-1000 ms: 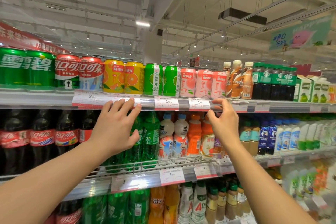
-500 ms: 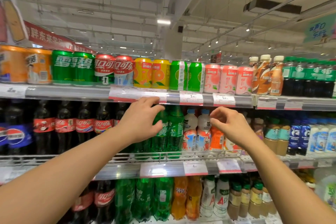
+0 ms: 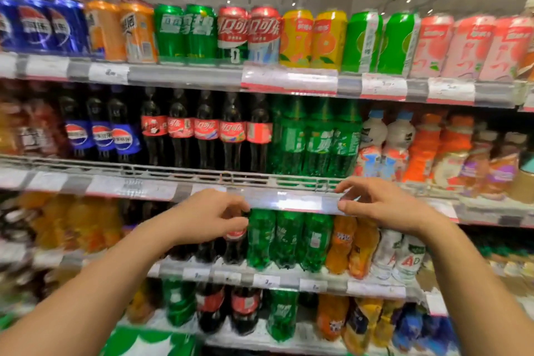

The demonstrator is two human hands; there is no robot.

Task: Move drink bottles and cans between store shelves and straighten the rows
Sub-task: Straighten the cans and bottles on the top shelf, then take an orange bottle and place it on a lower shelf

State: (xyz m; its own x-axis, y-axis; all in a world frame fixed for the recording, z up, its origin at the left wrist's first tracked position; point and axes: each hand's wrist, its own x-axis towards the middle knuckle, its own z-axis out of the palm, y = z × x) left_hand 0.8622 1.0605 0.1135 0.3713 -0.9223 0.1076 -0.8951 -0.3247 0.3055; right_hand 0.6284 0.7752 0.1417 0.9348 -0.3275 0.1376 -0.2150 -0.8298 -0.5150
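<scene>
**Hands at the price strip**

We see both hands raised, fingers loosely curled, grasping nothing — left hand and right hand at either end of the price strip, perhaps touching it. Green bottles stand just below.

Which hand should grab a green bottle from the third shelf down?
Left, probably. The left hand hovers right beside the green bottles at neck height; the right hand sits farther right, in front of the orange bottles.
</scene>
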